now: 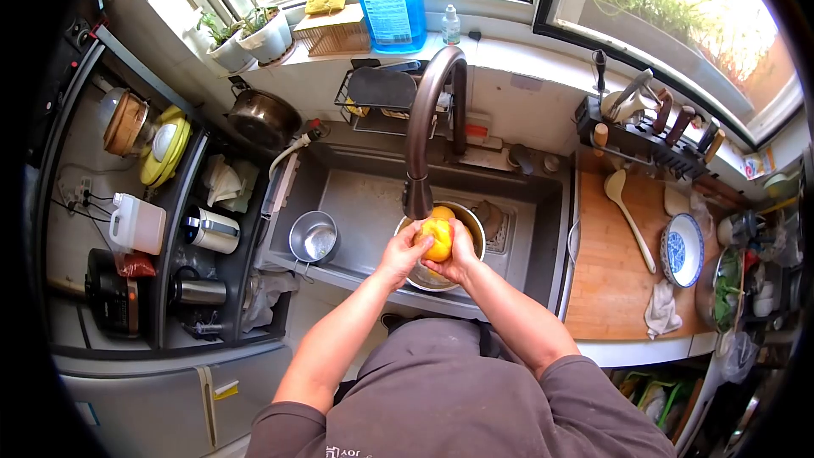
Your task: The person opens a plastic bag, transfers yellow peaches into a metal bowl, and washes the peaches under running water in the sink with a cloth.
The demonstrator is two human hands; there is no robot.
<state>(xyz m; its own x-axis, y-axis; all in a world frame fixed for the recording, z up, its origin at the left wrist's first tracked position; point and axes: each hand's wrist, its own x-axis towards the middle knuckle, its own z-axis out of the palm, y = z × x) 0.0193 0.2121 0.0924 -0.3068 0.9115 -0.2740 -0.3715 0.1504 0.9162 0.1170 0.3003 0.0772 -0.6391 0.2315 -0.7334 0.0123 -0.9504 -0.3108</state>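
Between my two hands is a yellow bell pepper [437,240], held just below the spout of the dark faucet [416,195]. My left hand [403,253] grips its left side, with the fingers curled against the skin. On the other side my right hand [460,256] cups it from the right and below. Under both hands a metal bowl [481,246] stands in the sink [360,195]. Another yellow-orange piece [443,213] shows behind the pepper; its kind is hard to make out. Whether water is running cannot be seen.
A small metal pot [314,237] sits at the sink's left. On the wooden counter [606,288] to the right lie a ladle [627,216], a blue-patterned bowl [681,250] and a white cloth [662,309]. A knife rack [653,131] stands behind; shelves [203,271] are at left.
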